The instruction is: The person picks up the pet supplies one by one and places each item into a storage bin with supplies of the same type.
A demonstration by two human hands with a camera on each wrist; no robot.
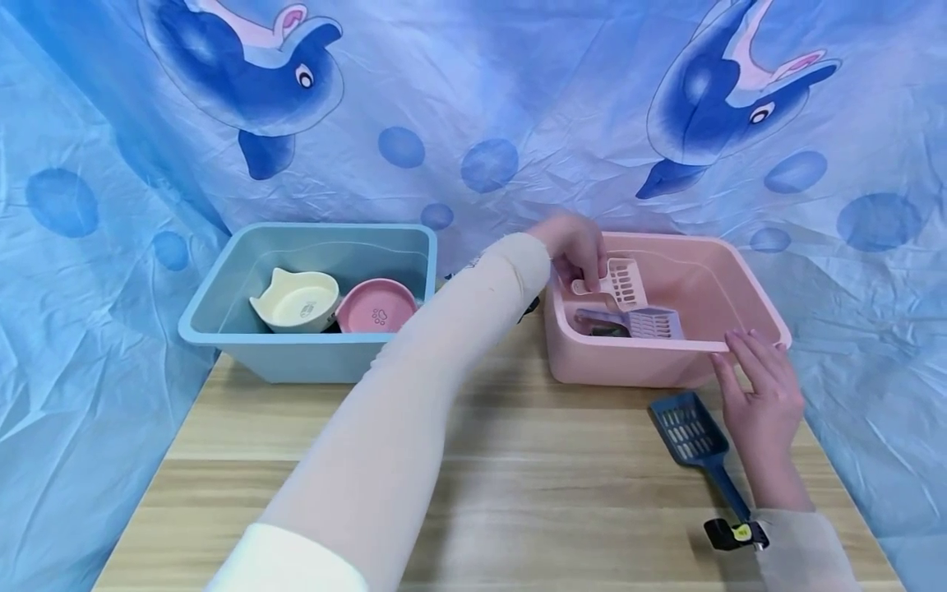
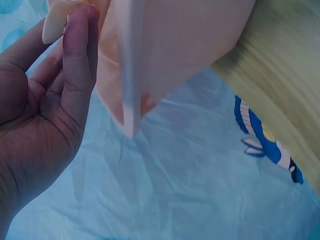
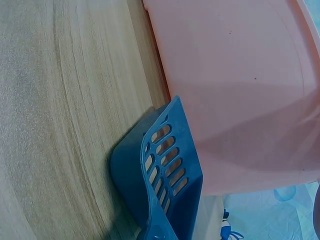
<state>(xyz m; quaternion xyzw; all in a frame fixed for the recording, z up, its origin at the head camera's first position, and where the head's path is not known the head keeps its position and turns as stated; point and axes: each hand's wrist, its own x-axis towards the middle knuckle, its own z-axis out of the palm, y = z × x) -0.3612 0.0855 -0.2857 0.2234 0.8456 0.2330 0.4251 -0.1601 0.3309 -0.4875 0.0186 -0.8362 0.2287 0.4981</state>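
My left hand [image 1: 580, 247] reaches over the left end of a pink bin [image 1: 629, 362] and pinches the handle of a cream slotted litter scoop [image 1: 625, 284]. In the left wrist view, the handle tip [image 2: 56, 22] shows between thumb and fingers. Below that scoop, inside the bin, lie a lavender litter scoop [image 1: 654, 323] and a dark-handled item [image 1: 610, 330], partly hidden. My right hand [image 1: 765, 403] rests with extended fingers on the bin's front right rim. Beside it on the table, a dark blue litter scoop [image 1: 688, 432] lies with its head near the bin.
A light blue bin [image 1: 311, 362] stands at the left, containing a cream cat-eared bowl [image 1: 296, 300] and a pink paw-print bowl [image 1: 377, 306]. Both bins stand on a wooden table [image 1: 547, 493]. A blue dolphin-print curtain [image 1: 518, 99] hangs behind and at the sides.
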